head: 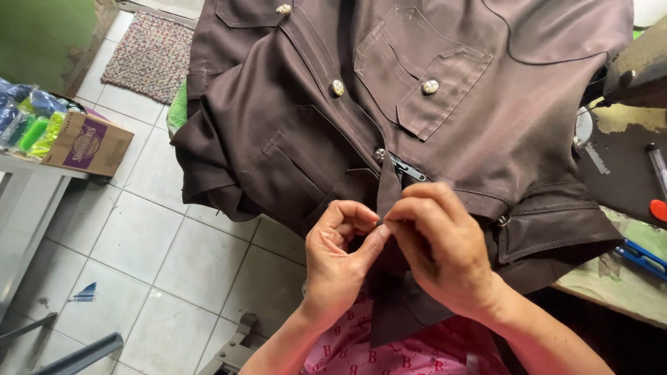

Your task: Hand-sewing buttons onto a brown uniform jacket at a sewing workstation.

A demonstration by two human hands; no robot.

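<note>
A dark brown uniform shirt (445, 118) with flap pockets and metal buttons (430, 87) hangs over the table edge toward me. A zipper (408, 170) runs down its front opening. My left hand (340, 253) and my right hand (441, 250) meet just below the zipper, both pinching the narrow front strip of the shirt between thumb and fingers. The cloth under my palms is hidden.
A sewing machine (639, 66) stands at the right on a worn table (625, 278), with blue-handled scissors (643, 257) and a pen (656, 167). At the left sit a cardboard box (87, 144) and plastic-wrapped items (31, 121). Tiled floor (174, 257) and a mat (149, 55) lie below.
</note>
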